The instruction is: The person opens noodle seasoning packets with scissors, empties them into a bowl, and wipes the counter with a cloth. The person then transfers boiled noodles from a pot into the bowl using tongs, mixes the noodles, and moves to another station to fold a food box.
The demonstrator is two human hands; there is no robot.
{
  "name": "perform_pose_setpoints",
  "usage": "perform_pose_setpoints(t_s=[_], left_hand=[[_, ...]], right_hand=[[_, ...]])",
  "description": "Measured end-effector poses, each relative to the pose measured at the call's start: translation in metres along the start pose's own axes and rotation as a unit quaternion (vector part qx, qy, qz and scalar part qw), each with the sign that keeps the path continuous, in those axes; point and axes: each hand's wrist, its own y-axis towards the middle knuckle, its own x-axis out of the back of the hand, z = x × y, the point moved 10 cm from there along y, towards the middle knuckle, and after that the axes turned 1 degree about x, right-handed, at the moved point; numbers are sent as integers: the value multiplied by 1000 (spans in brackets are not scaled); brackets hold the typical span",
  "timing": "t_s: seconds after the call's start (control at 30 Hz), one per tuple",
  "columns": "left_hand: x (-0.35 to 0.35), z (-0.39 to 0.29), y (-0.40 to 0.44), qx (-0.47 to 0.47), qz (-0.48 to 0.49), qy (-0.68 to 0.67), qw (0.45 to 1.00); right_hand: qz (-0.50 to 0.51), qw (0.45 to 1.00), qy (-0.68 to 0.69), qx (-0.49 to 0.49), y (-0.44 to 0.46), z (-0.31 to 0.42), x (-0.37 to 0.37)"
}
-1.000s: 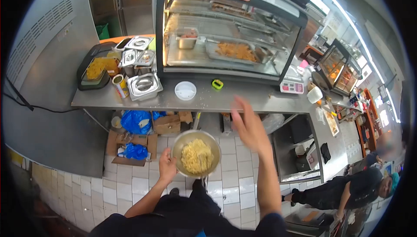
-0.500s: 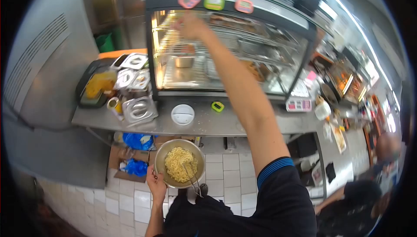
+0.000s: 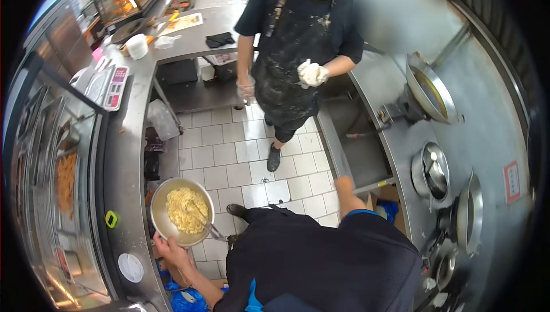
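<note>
My left hand (image 3: pixel 171 250) is closed on the rim of a metal mixing bowl (image 3: pixel 161 233), at the lower left. Cooked noodles (image 3: pixel 184 209) lie in the bowl. A pair of metal tongs (image 3: pixel 213 230) rests in them, its handle end sticking out over the rim towards me. Of my right arm only a short stretch below the sleeve shows; the hand itself cannot be seen.
A co-worker in an apron (image 3: pixel 289 77) stands ahead, gloved, one hand around a white lump (image 3: pixel 313 74). Woks (image 3: pixel 429 91) and a pot (image 3: pixel 424 172) line the right counter. A glass display case (image 3: pixel 69 157), green timer (image 3: pixel 111 218), white lid (image 3: pixel 130 267) and scale (image 3: pixel 116 87) are left.
My view has turned right, from the display case to the aisle and co-worker. My right arm, raised towards the timers before, is now down. My left hand still holds the bowl.
</note>
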Motion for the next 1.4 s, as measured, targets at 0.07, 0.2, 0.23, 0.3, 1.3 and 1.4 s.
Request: perform_pose_setpoints(t_s=[0.07,0.2,0.23,0.3,1.3,1.4], left_hand=[[-35,-1,3,-7,40,17,999],[-105,9,-7,14,181,-9,983],[-119,7,-17,17,182,-1,983],[-129,15,-33,29,190,10,981],[-137,20,-291,-53,-297,10,953],[-141,18,-301,-53,-296,-9,954]], right_hand=[[-50,984,74,-151,-111,-65,122],[80,895,352,-263,-218,-116,0],[135,813,459,-332,-253,-107,-29],[310,877,318,-185,-291,-53,-77],[807,206,271,483,-247,223,439],[805,202,255,496,-258,213,449]])
